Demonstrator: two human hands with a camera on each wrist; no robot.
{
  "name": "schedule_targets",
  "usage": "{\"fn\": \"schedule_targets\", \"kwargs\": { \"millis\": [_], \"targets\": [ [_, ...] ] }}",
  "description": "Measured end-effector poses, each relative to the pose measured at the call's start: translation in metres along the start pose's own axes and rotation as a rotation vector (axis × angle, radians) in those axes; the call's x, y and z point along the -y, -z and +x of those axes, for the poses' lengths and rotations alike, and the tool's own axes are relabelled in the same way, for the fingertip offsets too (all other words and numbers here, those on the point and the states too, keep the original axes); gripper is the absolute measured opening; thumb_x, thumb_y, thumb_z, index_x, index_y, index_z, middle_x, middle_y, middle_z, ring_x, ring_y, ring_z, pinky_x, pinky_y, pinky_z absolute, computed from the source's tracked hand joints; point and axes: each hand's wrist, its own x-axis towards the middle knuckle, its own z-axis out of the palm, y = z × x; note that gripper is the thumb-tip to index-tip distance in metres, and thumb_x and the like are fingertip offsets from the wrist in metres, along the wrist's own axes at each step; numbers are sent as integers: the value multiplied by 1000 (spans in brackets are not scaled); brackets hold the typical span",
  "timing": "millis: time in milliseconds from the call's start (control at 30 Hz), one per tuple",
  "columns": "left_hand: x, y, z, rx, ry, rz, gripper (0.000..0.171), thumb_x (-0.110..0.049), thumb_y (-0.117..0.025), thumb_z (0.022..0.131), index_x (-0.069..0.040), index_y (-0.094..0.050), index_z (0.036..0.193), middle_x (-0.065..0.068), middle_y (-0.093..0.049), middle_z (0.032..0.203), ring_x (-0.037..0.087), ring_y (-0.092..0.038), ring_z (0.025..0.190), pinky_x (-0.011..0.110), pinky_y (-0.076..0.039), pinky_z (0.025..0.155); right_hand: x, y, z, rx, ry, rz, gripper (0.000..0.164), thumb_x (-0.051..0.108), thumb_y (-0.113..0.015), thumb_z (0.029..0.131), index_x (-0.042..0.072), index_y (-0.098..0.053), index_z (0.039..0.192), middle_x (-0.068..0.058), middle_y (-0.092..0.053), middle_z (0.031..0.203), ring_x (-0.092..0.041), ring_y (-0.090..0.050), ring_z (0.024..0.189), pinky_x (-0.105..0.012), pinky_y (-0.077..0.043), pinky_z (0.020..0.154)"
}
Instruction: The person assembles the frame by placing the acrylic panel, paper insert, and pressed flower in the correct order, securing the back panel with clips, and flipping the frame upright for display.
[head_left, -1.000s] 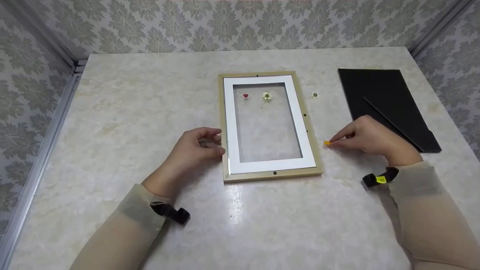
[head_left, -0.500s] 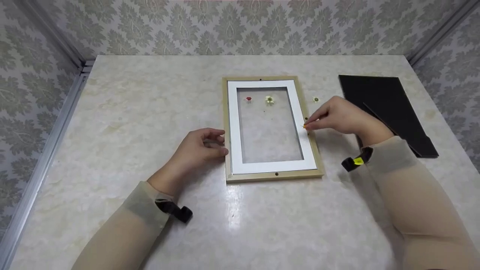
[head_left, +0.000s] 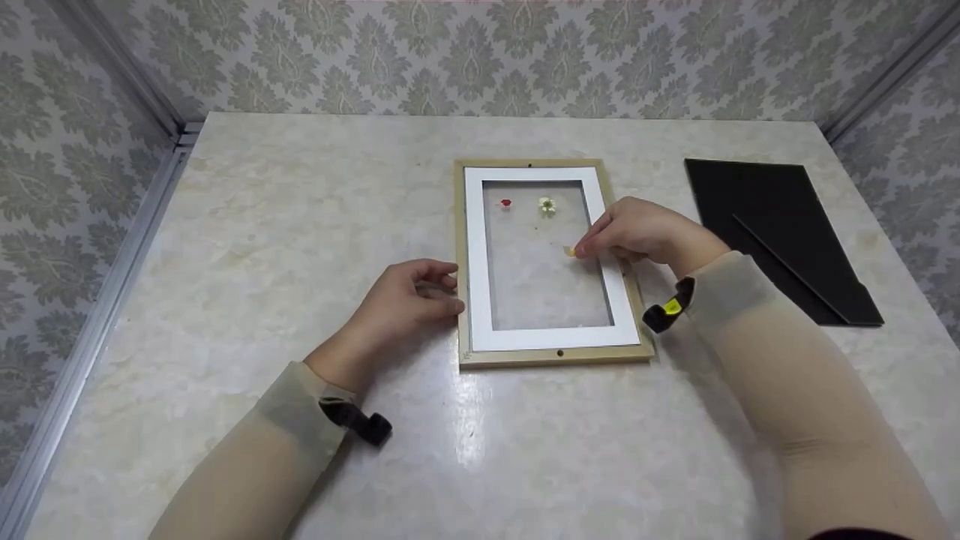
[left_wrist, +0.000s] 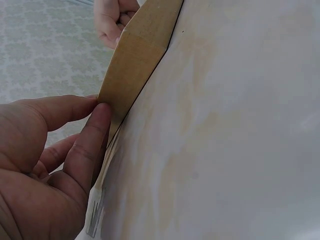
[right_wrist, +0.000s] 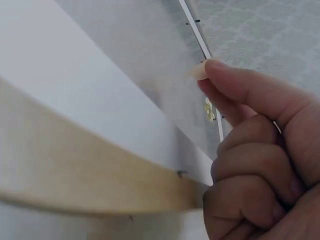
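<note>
A wooden picture frame (head_left: 556, 359) with a white mat (head_left: 480, 339) and clear pane (head_left: 536, 292) lies on the table. On the pane, near the top, are a small red flower (head_left: 505, 203) and a pale white-green flower (head_left: 547, 204). My right hand (head_left: 649, 229) reaches over the frame's right side, pinching a small yellow petal-like piece (head_left: 570, 252) between thumb and forefinger above the pane. My left hand (head_left: 409, 296) touches the left side of the frame with thumb and fingertips, the fingers loosely bent.
Black boards (head_left: 772, 217) overlap at the right of the table (head_left: 315, 187). Patterned wallpaper (head_left: 472, 60) rises behind the far edge, and a metal rail (head_left: 82, 337) runs along the left.
My right hand has moved left from beside the frame to over the pane with the yellow piece, now covering the small flower's spot to the frame's right. My left hand stays at the frame's edge.
</note>
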Motion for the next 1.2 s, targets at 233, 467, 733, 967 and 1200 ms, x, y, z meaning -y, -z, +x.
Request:
{"fn": "schedule_targets", "kwargs": {
  "millis": [233,467,733,967,1200],
  "targets": [
    [-2,-2,4,6,0,3,61,-5,-84,95,1,-66,152,19,-72,139,22,-78,117,23,-64,97,5,3,5,-42,-64,10,15,22,-92,94,14,-92,106,12,-58,58,-6,-35,48,-24,-33,51],
    [-3,-3,7,-2,4,3,61,-6,-85,95,-1,-67,152,16,-73,138,22,-77,118,24,-64,98,5,9,4,-86,-41,14,33,25,-88,99,5,-85,125,11,-44,52,-7,-32,47,-26,-32,52],
    [-5,-4,7,4,11,0,62,-7,-86,95,-2,-66,153,16,-72,140,23,-77,120,27,-65,100,-2,29,-5,-202,43,72,44,30,-79,107,0,-78,140,12,-40,50,-6,-30,47,-26,-29,51],
    [1,1,1,4,-13,17,61,-4,-84,95,3,-65,153,20,-73,138,22,-79,116,24,-64,99,-28,42,-2,-347,82,361,23,34,-81,107,17,-85,122,14,-41,57,-6,-30,49,-24,-27,48],
    [1,2,-1,11,-30,12,60,-6,-84,95,3,-66,152,21,-73,137,22,-79,116,24,-64,101,-57,62,-1,-511,107,449,14,30,-83,105,20,-86,115,15,-53,59,-5,-31,44,-23,-28,45]
  ]
}}
